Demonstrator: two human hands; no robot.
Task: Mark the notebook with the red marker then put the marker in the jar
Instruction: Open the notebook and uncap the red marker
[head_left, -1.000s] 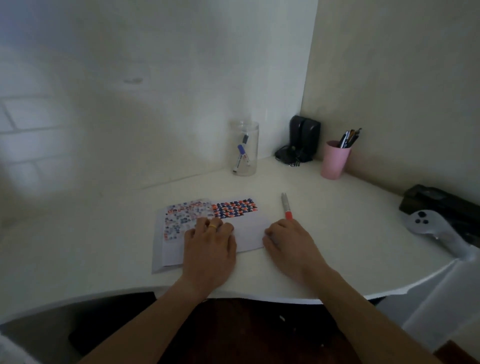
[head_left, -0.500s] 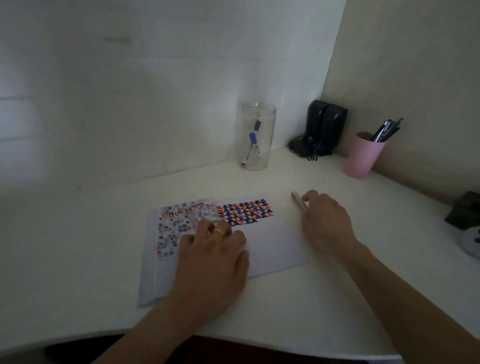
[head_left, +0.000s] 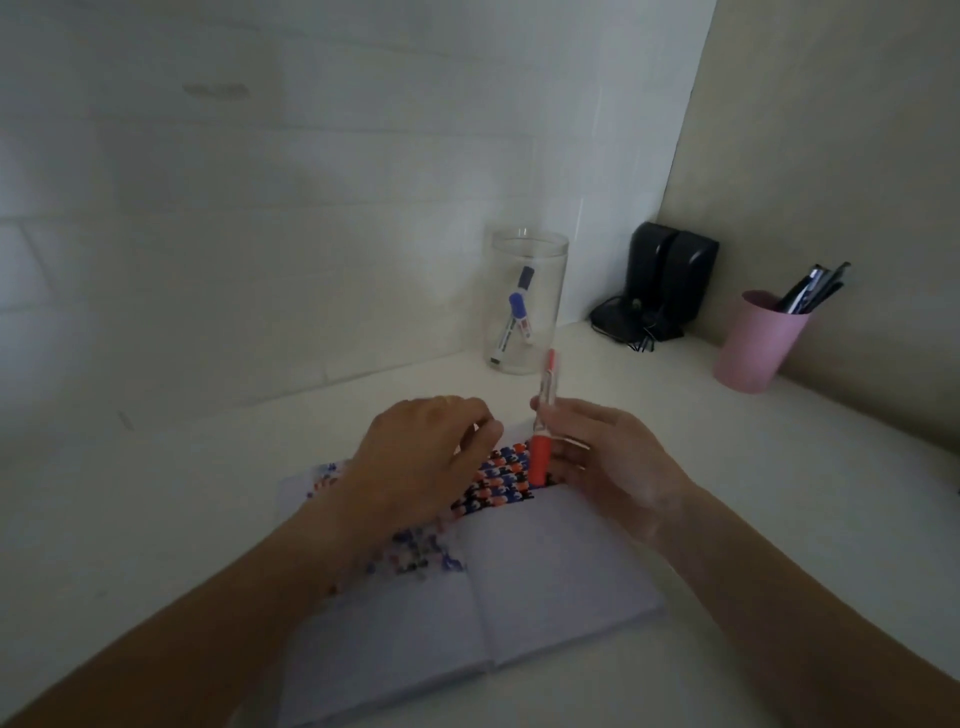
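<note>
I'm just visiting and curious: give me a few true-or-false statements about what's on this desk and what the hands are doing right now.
1. The right hand holds the red marker. True.
2. The marker's red cap is off. False: it is still on, pointing down.
3. The glass jar is empty. False: a blue marker stands in it.
4. The notebook lies open. True.
5. The pink cup holds pens. True.

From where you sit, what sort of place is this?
Probably a home study corner: a white desk set against the walls, a pink cup of pens, small black speakers, and an open notebook lying under the hands.
</note>
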